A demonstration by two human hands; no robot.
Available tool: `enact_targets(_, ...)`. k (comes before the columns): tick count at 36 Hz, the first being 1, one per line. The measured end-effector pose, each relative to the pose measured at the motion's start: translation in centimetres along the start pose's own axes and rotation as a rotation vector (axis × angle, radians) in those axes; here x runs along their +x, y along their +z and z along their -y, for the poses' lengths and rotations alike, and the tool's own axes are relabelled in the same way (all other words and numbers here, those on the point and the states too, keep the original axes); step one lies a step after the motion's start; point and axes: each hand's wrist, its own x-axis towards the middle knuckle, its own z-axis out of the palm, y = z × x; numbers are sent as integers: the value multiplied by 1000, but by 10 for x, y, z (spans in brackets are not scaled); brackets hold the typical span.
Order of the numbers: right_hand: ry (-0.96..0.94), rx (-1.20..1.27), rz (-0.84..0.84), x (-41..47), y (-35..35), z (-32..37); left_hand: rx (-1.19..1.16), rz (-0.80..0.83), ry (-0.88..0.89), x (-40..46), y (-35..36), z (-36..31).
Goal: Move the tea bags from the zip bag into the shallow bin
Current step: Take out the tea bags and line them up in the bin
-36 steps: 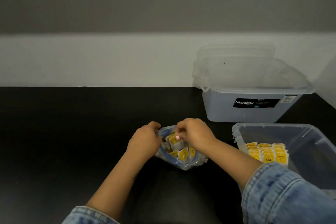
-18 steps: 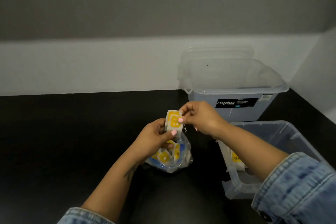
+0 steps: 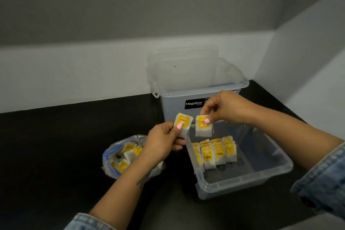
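Yellow-labelled tea bags, two aloft: my left hand [image 3: 164, 142] pinches one [image 3: 183, 124], my right hand [image 3: 226, 107] another [image 3: 203, 126], above the shallow bin [image 3: 261, 179].

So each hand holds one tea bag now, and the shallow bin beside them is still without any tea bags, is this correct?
Not quite. The left hand and right hand each pinch one tea bag, but the head view shows the shallow bin already holds rows of tea bags.

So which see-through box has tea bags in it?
The shallow clear plastic bin nearest the person, with rows of yellow-labelled tea bags standing inside. The taller clear Megabox tub behind shows none.
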Motion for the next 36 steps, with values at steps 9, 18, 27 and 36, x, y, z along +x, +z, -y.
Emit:
enact_targets(9,361,-456,-14,-16,-3,-70,298,-11,212,8,31,7)
enact_targets(18,396,-786,55,-8,43,-94,615,17,460,7,48,10)
enact_targets(27,312,-963,90,5,68,-105,826,37,524,3,52,19)
enact_targets(36,214,-1052,89,6,69,-114,859,56,556,3,51,22)
